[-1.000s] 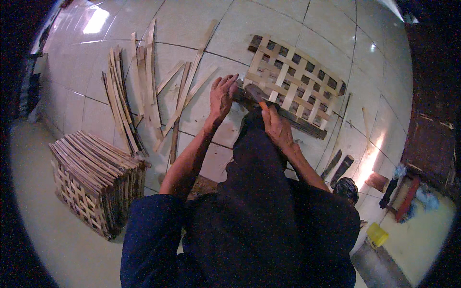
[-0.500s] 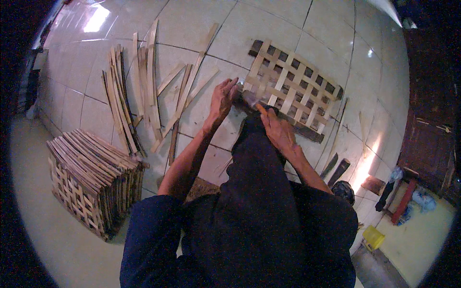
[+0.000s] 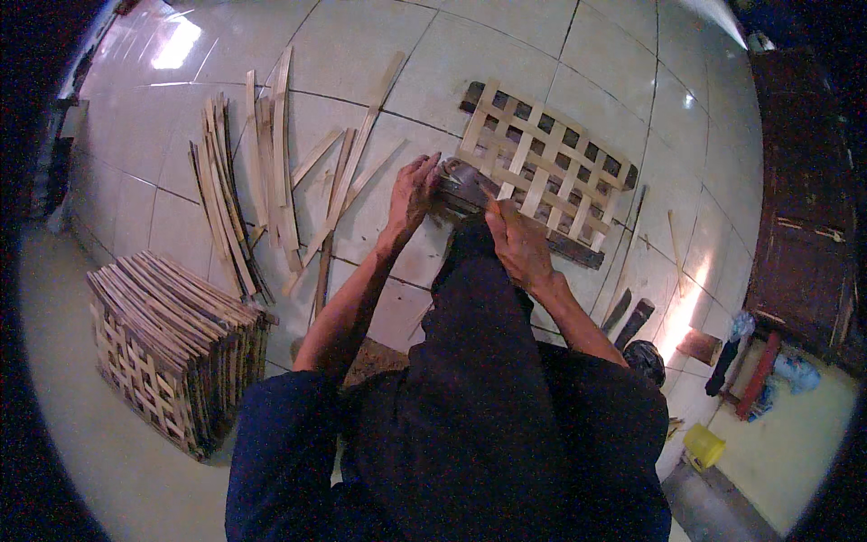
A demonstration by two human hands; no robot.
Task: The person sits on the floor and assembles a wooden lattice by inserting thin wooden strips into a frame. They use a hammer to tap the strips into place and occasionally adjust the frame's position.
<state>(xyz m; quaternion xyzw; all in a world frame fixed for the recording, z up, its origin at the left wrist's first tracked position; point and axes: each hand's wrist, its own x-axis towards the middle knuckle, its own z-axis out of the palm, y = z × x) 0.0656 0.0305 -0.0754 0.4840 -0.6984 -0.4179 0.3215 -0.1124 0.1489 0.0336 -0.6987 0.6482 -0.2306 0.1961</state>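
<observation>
Bamboo lattice (image 3: 549,172) edge hidden by hands, grip unclear

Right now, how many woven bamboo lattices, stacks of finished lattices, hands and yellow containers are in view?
Woven lattice panel lying flat on the floor: 1
Stack of finished lattices: 1
Hands, left hand and right hand, both at the panel's near edge: 2
Yellow container: 1
Total: 5

Dark navy short-sleeved top, dark trousers, bare forearms, bare hands, no gloves or rings
</observation>
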